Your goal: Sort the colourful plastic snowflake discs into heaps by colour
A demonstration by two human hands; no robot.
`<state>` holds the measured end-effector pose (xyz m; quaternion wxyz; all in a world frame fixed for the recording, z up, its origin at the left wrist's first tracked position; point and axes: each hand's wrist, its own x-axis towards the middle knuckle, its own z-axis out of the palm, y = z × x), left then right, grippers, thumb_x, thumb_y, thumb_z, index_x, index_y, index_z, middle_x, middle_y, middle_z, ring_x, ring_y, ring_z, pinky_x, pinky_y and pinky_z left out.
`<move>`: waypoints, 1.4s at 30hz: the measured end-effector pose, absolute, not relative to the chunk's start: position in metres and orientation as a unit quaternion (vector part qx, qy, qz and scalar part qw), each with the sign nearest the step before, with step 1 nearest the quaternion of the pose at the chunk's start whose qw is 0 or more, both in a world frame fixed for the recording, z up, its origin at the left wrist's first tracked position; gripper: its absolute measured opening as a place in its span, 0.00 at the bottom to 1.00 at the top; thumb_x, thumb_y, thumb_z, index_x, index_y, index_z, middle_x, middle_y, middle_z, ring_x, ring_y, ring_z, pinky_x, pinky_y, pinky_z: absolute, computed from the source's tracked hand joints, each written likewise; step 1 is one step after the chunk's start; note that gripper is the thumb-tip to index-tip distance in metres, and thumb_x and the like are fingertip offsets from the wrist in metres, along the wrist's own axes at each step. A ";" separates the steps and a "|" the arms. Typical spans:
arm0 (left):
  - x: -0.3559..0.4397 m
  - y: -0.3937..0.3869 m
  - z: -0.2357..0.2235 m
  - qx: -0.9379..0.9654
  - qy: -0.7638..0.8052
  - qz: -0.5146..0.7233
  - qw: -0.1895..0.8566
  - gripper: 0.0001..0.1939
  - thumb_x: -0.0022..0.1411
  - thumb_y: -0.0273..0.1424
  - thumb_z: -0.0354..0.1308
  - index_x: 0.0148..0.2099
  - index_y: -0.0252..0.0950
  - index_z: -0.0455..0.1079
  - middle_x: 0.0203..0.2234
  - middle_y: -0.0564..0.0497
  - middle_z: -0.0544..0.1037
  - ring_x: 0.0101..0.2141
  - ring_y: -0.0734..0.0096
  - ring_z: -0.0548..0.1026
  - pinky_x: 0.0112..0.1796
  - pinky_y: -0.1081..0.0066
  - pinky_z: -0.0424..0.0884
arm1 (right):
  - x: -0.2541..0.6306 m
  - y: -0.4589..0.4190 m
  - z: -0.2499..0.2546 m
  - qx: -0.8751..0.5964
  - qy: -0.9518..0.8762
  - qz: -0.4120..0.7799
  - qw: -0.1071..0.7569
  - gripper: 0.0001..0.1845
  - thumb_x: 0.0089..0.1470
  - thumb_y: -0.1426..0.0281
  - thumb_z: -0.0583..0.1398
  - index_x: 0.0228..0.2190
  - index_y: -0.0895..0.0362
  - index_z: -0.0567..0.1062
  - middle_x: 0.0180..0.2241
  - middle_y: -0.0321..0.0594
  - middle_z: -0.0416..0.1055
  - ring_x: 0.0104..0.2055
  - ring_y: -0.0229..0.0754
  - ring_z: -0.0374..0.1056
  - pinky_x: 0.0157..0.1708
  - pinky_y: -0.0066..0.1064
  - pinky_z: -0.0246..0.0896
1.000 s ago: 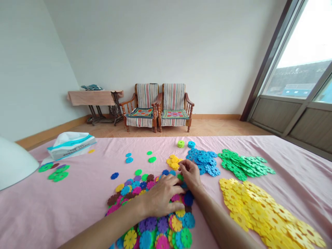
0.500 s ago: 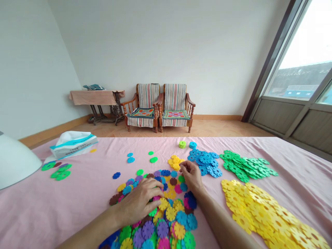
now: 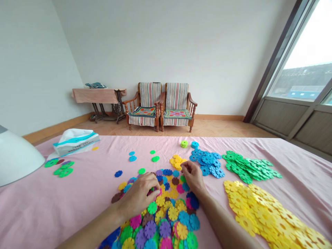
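Observation:
A mixed heap of flower-shaped plastic discs (image 3: 166, 214) in many colours covers the middle of the table. Over its left part is my left hand (image 3: 142, 193), fingers curled toward the thumb; whatever lies between the fingertips is mostly hidden. My right hand (image 3: 193, 178) hovers at the heap's far right edge, thumb and fingers pinched together beside a small group of yellow discs (image 3: 176, 161). I cannot make out what that pinch holds. Blue discs (image 3: 209, 159) lie just right of it. Farther right are a green pile (image 3: 249, 167) and a large yellow pile (image 3: 269, 211).
A pink cloth (image 3: 85, 197) covers the table. Two small disc stacks, lime (image 3: 184, 144) and blue (image 3: 195, 145), stand near the far edge. A tissue pack (image 3: 77, 141) and a white rounded object (image 3: 18, 159) are at left, with a few loose discs (image 3: 63, 169) nearby.
My left hand has lifted slightly and drawn its fingers in, uncovering more discs by the thumb. The right hand stays pinched near the small yellow group. The view has shifted slightly.

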<state>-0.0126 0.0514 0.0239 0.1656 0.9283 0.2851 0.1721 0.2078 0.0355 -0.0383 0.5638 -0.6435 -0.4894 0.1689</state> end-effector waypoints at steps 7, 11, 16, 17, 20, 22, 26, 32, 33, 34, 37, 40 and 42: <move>0.000 0.053 0.021 0.937 0.310 0.129 0.093 0.10 0.55 0.33 0.58 0.40 0.39 0.71 0.35 0.49 0.69 0.40 0.63 0.67 0.41 0.66 0.63 | 0.208 0.034 -0.038 -0.643 -0.497 0.166 0.559 0.09 0.47 0.66 0.54 0.23 0.57 0.71 0.18 0.36 0.69 0.20 0.38 0.63 0.21 0.26 0.53; 0.004 0.055 0.021 0.938 0.322 0.108 0.072 0.09 0.54 0.31 0.58 0.40 0.38 0.70 0.35 0.49 0.68 0.39 0.63 0.67 0.39 0.67 0.64 | 0.207 0.034 -0.037 -0.645 -0.500 0.162 0.555 0.09 0.47 0.67 0.54 0.23 0.57 0.71 0.18 0.35 0.68 0.20 0.37 0.62 0.21 0.26 0.52; 0.010 0.059 0.020 0.934 0.339 0.094 0.056 0.07 0.55 0.32 0.57 0.37 0.36 0.70 0.34 0.48 0.68 0.38 0.63 0.68 0.37 0.67 0.64 | 0.207 0.035 -0.038 -0.649 -0.507 0.153 0.546 0.09 0.47 0.68 0.53 0.23 0.58 0.71 0.18 0.35 0.68 0.20 0.37 0.62 0.20 0.25 0.52; 0.010 0.059 0.020 0.934 0.341 0.093 0.053 0.06 0.55 0.31 0.57 0.36 0.36 0.70 0.33 0.48 0.68 0.38 0.63 0.68 0.37 0.67 0.64 | 0.207 0.035 -0.038 -0.649 -0.508 0.151 0.546 0.09 0.47 0.68 0.53 0.23 0.58 0.71 0.18 0.35 0.67 0.20 0.37 0.62 0.20 0.25 0.51; 0.012 0.059 0.019 0.936 0.337 0.091 0.050 0.04 0.56 0.30 0.55 0.34 0.36 0.69 0.32 0.49 0.69 0.37 0.64 0.68 0.37 0.68 0.63 | 0.207 0.035 -0.038 -0.651 -0.511 0.148 0.541 0.09 0.47 0.69 0.53 0.23 0.58 0.71 0.18 0.35 0.68 0.20 0.37 0.62 0.20 0.25 0.51; 0.012 0.059 0.018 0.938 0.329 0.098 0.045 0.03 0.57 0.29 0.54 0.32 0.36 0.69 0.31 0.49 0.69 0.36 0.65 0.68 0.37 0.69 0.63 | 0.207 0.035 -0.038 -0.654 -0.513 0.145 0.537 0.09 0.47 0.69 0.53 0.23 0.58 0.71 0.18 0.35 0.68 0.20 0.37 0.62 0.21 0.25 0.51; 0.013 0.062 0.016 0.941 0.317 0.115 0.039 0.08 0.58 0.26 0.51 0.28 0.36 0.68 0.27 0.50 0.69 0.33 0.68 0.68 0.34 0.71 0.61 | 0.207 0.035 -0.038 -0.654 -0.516 0.144 0.534 0.09 0.48 0.69 0.53 0.24 0.58 0.71 0.17 0.34 0.67 0.20 0.36 0.62 0.21 0.25 0.51; 0.016 0.072 0.013 0.931 0.327 0.143 0.072 0.11 0.58 0.26 0.50 0.23 0.34 0.65 0.22 0.53 0.68 0.26 0.73 0.67 0.28 0.74 0.57 | 0.207 0.036 -0.039 -0.657 -0.521 0.141 0.527 0.08 0.48 0.69 0.53 0.24 0.58 0.71 0.18 0.34 0.67 0.20 0.37 0.63 0.21 0.25 0.52; 0.018 0.074 0.012 0.930 0.328 0.148 0.079 0.11 0.57 0.25 0.50 0.23 0.34 0.65 0.21 0.53 0.68 0.25 0.74 0.66 0.27 0.74 0.56 | 0.207 0.036 -0.039 -0.657 -0.521 0.140 0.527 0.08 0.48 0.69 0.53 0.24 0.58 0.71 0.18 0.34 0.67 0.21 0.37 0.63 0.21 0.25 0.52; 0.019 0.076 0.012 0.928 0.329 0.152 0.087 0.10 0.56 0.25 0.50 0.23 0.34 0.65 0.21 0.54 0.68 0.24 0.75 0.66 0.26 0.75 0.55 | 0.207 0.036 -0.039 -0.657 -0.522 0.140 0.527 0.08 0.48 0.69 0.53 0.24 0.58 0.71 0.18 0.34 0.67 0.20 0.37 0.63 0.21 0.25 0.52; 0.027 0.086 0.013 0.922 0.338 0.152 0.114 0.10 0.54 0.25 0.51 0.21 0.34 0.65 0.16 0.56 0.66 0.21 0.76 0.64 0.23 0.75 0.53 | 0.206 0.035 -0.038 -0.657 -0.523 0.137 0.526 0.08 0.48 0.70 0.53 0.23 0.58 0.71 0.18 0.34 0.66 0.20 0.36 0.62 0.21 0.25 0.52; 0.035 0.094 0.018 0.911 0.341 0.169 0.158 0.10 0.54 0.27 0.50 0.23 0.35 0.69 0.16 0.56 0.68 0.21 0.76 0.66 0.23 0.76 0.55 | 0.206 0.035 -0.038 -0.656 -0.523 0.139 0.526 0.08 0.48 0.70 0.53 0.23 0.57 0.70 0.18 0.33 0.66 0.20 0.36 0.62 0.21 0.24 0.52; 0.039 0.098 0.022 0.891 0.349 0.215 0.193 0.10 0.56 0.28 0.50 0.32 0.35 0.73 0.22 0.54 0.74 0.25 0.73 0.70 0.26 0.77 0.61 | 0.206 0.035 -0.038 -0.654 -0.524 0.143 0.526 0.08 0.48 0.70 0.52 0.24 0.57 0.70 0.18 0.33 0.66 0.20 0.36 0.62 0.21 0.24 0.52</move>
